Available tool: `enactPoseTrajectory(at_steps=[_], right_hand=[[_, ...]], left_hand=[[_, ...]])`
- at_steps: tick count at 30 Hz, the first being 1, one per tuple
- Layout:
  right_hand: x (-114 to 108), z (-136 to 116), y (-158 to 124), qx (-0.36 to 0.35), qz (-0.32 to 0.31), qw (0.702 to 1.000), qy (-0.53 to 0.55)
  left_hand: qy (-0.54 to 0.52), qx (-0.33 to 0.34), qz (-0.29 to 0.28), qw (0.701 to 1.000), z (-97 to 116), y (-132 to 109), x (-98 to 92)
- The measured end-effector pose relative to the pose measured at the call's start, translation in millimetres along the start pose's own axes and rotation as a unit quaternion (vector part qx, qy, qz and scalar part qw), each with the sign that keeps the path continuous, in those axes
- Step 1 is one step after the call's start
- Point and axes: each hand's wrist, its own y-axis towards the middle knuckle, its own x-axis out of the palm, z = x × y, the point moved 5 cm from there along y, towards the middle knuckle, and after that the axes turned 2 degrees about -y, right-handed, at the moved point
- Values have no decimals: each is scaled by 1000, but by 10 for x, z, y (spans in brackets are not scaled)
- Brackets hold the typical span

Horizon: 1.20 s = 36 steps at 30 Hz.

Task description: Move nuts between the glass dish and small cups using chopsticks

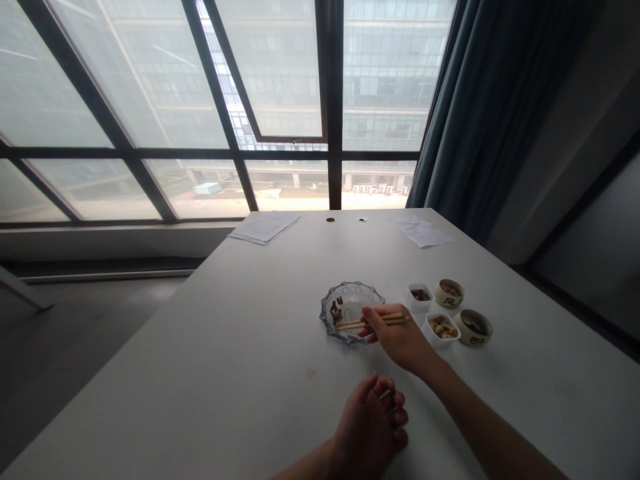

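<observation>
My right hand [395, 333] is closed around a pair of wooden chopsticks [353, 325], held almost level over a clear glass plate [357, 293] with a scalloped rim. The chopstick tips point left, by several small dark brown pieces [337, 311] lying on the plate's left side; whether they touch one is unclear. Nearer to me, my left hand [367, 420] rests at the table with loosely bent fingers and shows nothing in it. Right of the plate stand a white tub [419, 305] of dark brown pieces and a white tub [441, 340] of pale tan pieces.
Two cream cups with dark markings, a farther cup [449, 300] and a nearer cup [475, 337], stand right of the tubs. Papers [265, 228] and loose sheets [424, 233] lie at the far end of the white table [225, 373]. Behind are windows and a blue curtain [465, 120].
</observation>
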Motion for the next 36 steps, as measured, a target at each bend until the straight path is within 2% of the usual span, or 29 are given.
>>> enactPoseTrajectory(at_steps=[3,8,12,15,18,21,23,26,30,32,36], right_hand=[[-5,3,-4,-6,-1,1000,-14],[-33,8,8,-14,32,999,-37],[-200,-140,-14,-16,65,996,-66],[-527,-314,-53,-15,124,990,-69],[-984,-434,-101,-15,208,975,-72],[-1424,-454,-141,-15,287,950,-122],[-1638,-404,-139,-8,319,933,-166],[-1810,-252,-72,3,327,926,-187],[-1858,-51,69,5,288,935,-205],[-1865,-12,106,-3,277,934,-226],[-1881,-55,89,-25,294,929,-222]], left_hand=[[1,-4,0,1000,-1,-1,3],[-2,-5,1,1000,0,4,-8],[-3,-2,-1,1000,-4,-1,-18],[-4,0,-3,1000,-11,-12,-15],[-3,2,-5,1000,-11,-24,-6],[-3,2,-6,1000,-3,-30,1],[-2,2,-6,1000,2,-29,2],[1,1,-5,1000,7,-25,1],[0,0,-4,1000,10,-30,0],[0,0,-4,1000,9,-36,2],[-2,-2,-3,1000,6,-44,9]])
